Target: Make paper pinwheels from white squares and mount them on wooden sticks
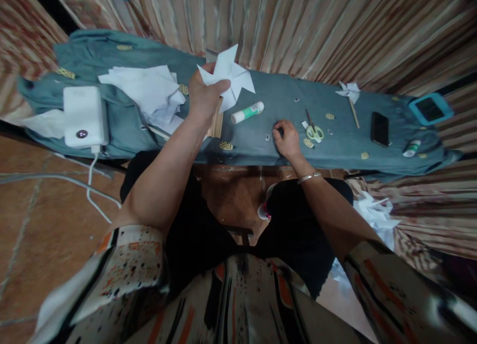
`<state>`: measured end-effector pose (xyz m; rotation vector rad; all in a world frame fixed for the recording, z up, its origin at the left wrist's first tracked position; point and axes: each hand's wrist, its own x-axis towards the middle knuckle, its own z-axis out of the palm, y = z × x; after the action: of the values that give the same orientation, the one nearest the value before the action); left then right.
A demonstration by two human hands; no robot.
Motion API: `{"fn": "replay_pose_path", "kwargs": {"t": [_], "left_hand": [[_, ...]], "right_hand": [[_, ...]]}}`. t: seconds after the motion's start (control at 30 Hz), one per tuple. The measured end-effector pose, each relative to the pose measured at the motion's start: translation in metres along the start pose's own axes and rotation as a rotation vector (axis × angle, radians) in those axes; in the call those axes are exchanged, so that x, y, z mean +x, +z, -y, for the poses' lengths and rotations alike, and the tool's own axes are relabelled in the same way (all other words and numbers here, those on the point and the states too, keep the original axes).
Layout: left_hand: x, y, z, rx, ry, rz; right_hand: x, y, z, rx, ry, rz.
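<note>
A white folded-paper pinwheel (pixel 236 81) is pinched in my left hand (pixel 204 97), raised over the cloth-covered table. Part of a bundle of wooden sticks (pixel 216 121) shows below that hand. My right hand (pixel 288 139) rests near the table's front edge with its fingers curled together; whatever they may hold is hidden. Between the hands lies a white and green glue stick (pixel 247 112). Right of my right hand are scissors (pixel 315 132) with pale green handles, along with small printed paper bits (pixel 267 137).
White paper sheets (pixel 149 93) are piled at left, beside a white box-shaped device (pixel 85 118) with a cable. At right lie another pinwheel (pixel 350 91) on a stick, a black phone (pixel 379 129), a blue-framed device (pixel 443 105) and a small tube (pixel 412 148). Curtains hang behind.
</note>
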<state>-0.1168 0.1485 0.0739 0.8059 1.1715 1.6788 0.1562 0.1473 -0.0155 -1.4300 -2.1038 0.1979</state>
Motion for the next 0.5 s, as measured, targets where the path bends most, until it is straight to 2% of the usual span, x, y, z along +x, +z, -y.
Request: {"fn": "replay_pose_path", "kwargs": {"t": [0.3, 0.5], "left_hand": [[0.0, -0.035, -0.016, -0.031, 0.045, -0.074], [-0.005, -0.034, -0.018, -0.103, 0.193, -0.07]], "right_hand": [[0.012, -0.006, 0.005, 0.02, 0.218, 0.049], [0.019, -0.01, 0.004, 0.003, 0.276, 0.096]]}}
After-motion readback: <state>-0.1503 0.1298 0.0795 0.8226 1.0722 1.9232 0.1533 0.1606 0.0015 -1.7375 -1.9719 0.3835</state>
